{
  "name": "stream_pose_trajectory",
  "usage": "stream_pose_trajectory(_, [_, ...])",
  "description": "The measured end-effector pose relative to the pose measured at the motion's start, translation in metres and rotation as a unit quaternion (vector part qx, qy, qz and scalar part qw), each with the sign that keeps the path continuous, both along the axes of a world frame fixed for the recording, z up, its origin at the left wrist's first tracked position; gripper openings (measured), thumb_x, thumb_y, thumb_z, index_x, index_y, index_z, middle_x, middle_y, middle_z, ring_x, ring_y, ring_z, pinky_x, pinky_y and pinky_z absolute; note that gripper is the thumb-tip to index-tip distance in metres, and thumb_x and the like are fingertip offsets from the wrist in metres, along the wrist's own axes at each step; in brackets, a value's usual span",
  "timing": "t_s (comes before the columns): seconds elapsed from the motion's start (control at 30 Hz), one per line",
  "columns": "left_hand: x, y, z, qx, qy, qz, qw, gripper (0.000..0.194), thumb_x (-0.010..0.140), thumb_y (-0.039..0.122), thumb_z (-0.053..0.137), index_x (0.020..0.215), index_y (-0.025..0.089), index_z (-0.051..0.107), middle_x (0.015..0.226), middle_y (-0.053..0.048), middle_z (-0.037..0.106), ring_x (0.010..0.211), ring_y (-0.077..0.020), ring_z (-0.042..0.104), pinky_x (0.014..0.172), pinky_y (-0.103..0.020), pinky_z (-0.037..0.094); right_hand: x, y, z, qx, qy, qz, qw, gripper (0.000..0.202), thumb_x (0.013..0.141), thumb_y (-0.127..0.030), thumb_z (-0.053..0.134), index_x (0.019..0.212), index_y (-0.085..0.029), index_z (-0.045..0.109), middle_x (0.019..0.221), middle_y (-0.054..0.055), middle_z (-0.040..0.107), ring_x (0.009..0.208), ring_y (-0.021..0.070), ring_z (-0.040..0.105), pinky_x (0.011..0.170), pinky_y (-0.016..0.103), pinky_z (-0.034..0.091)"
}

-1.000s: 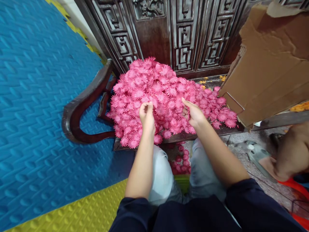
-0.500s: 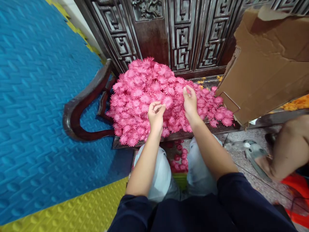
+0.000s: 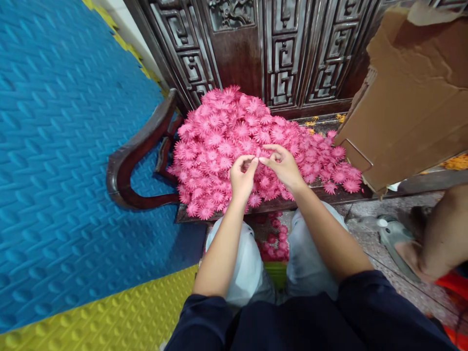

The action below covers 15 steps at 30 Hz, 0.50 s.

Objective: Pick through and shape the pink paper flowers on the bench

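Observation:
A large heap of pink artificial flowers point(image 3: 215, 141) lies on a dark wooden seat, in front of me. Above its near side, my left hand point(image 3: 242, 179) pinches a pink flower point(image 3: 259, 152) between thumb and fingertips. My right hand point(image 3: 284, 168) meets it from the other side, thumb and fingers closed around the same flower, their tips almost touching those of the left. The flower is partly hidden by the fingers and blends with the heap behind.
A carved wooden back point(image 3: 241, 58) rises behind the heap, with a curved armrest point(image 3: 122, 180) at left. A cardboard box point(image 3: 413, 107) stands at right beside orange flowers point(image 3: 457, 162). Another person's leg point(image 3: 446, 234) is at far right. More pink flowers point(image 3: 278, 243) lie below the seat.
My right hand has moved left and closed onto the flower at my left fingertips. My left hand keeps its pinch. The whole view has shifted slightly.

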State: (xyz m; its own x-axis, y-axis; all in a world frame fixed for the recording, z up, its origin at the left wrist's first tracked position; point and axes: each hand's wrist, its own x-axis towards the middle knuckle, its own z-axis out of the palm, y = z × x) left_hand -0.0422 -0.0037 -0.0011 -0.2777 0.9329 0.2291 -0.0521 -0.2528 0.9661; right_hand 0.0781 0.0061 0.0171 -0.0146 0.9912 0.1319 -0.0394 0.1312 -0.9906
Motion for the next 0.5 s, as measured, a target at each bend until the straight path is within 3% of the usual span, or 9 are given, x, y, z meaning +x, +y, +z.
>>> stream_pose_trajectory(0.27, [0.0023,-0.0023,0.0048,-0.003,-0.058,-0.029,0.998,0.019,0.065,0.034,0.074,0.074,0.018,0.067,0.074,0.001,0.066,0.072,-0.01,0.059,0.072,-0.022,0.046,0.0004,-0.0011,0.0013,-0.018,0.042,0.03,0.999,0.04,0.058,-0.049,0.076,0.065,-0.019,0.05,0.054,-0.008,0.034,0.052,0.0054,0.029,0.052,0.024,0.022])
stream_pose_trajectory(0.5, [-0.0019,-0.0003,0.0051,-0.012,-0.071,-0.043,0.996,0.024,0.063,0.042,0.075,0.071,0.02,0.07,0.073,0.002,0.067,0.073,-0.0105,0.06,0.075,-0.023,0.047,0.0011,0.0016,-0.002,-0.04,0.057,0.014,0.997,0.044,0.052,-0.047,0.08,0.076,-0.019,0.056,0.055,-0.009,0.039,0.052,0.0052,0.033,0.053,0.023,0.026])
